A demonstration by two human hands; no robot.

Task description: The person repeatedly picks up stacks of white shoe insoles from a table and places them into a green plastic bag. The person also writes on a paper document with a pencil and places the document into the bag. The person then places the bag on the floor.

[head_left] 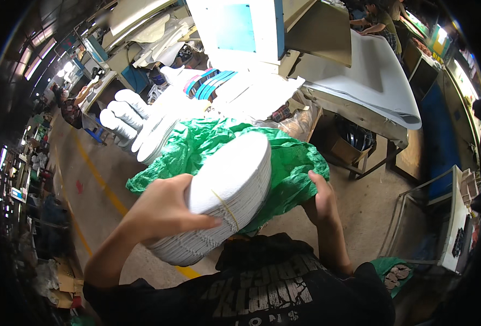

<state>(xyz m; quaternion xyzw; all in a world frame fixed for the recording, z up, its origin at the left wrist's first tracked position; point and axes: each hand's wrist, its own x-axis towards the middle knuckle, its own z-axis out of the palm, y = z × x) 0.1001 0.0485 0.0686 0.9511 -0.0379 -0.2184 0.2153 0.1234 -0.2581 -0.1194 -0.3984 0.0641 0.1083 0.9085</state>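
Observation:
A thick stack of white insoles (232, 168) is tilted in front of my chest, with a thin yellowish rubber band (227, 209) around its middle. My left hand (167, 209) grips the stack from its left side, thumb laid across the layered edges. Behind and to the right of the stack spreads a crumpled green plastic sack (300, 160). Its right edge is in my right hand (323, 201); the thumb shows on the near side, and the other fingers are mostly hidden.
More white insole stacks (125, 118) stand on the bench at the left, beyond the sack. Blue-striped pieces (216, 84) lie farther back. A table with white sheet material (360, 76) is at the far right, with a cardboard box (349, 146) beneath. Other people work in the distance.

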